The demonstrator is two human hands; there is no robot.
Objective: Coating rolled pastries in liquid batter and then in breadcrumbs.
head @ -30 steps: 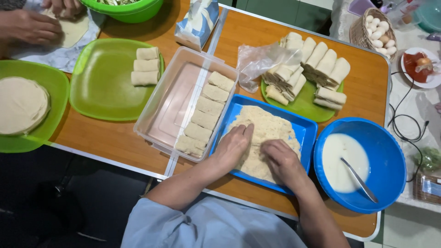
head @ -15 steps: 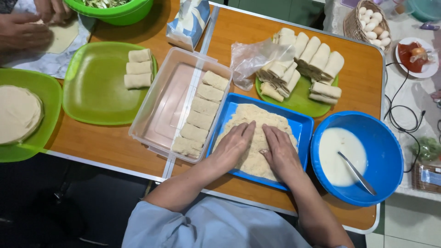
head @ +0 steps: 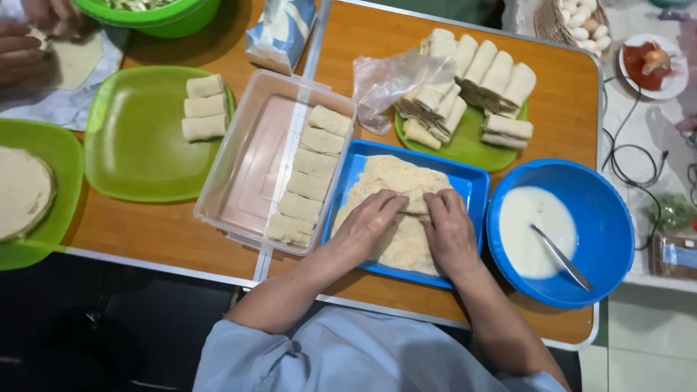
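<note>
My left hand (head: 367, 225) and right hand (head: 450, 232) lie side by side in the blue tray (head: 475, 181), both palms down on the breadcrumbs (head: 396, 174). Between them, at the fingertips, a pale roll (head: 416, 203) sits half buried in crumbs. Fingers of both hands are curled loosely over its ends, touching it; whether they grip it or only press it, I cannot tell.

At 9 o'clock of the tray, touching its edge, a clear plastic box (head: 250, 167) holds a column of crumbed rolls (head: 312, 174) along its right wall. At 3 o'clock, just beside the tray, a blue bowl (head: 613, 225) of white batter (head: 526, 225) with a spoon (head: 560, 255) lying in it. At 12 o'clock, a green plate (head: 465, 149) stacked with uncoated rolls (head: 486, 72), a crumpled clear bag (head: 396, 80) draped on its left side.

Farther toward 9 o'clock, a square green plate (head: 131, 152) carries three rolls (head: 205, 107). At the far left edge, a flat round wrapper (head: 22, 190) on another green plate (head: 62, 156). Another person's hands (head: 29, 43) are at the top left corner of the worktop (head: 559, 94).
</note>
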